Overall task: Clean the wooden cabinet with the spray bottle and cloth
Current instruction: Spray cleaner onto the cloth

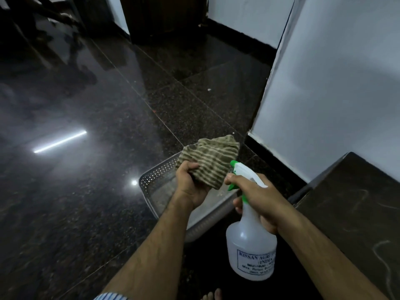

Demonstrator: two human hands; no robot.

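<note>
My left hand (190, 185) grips a bunched olive-and-cream striped cloth (211, 158), held up in front of me. My right hand (257, 200) is wrapped around the neck of a translucent white spray bottle (251, 245) with a green nozzle and trigger; the nozzle points at the cloth from a short distance, and my forefinger rests on top of the white head. The dark wooden cabinet (355, 217) shows its dusty, streaked top at the lower right, to the right of the bottle.
A grey perforated plastic tray (155, 180) lies on the dark polished granite floor (86, 191) under my hands. White walls (335, 94) with black skirting stand at right. A dark wooden door is at the far end. My bare toes (213, 295) show at the bottom.
</note>
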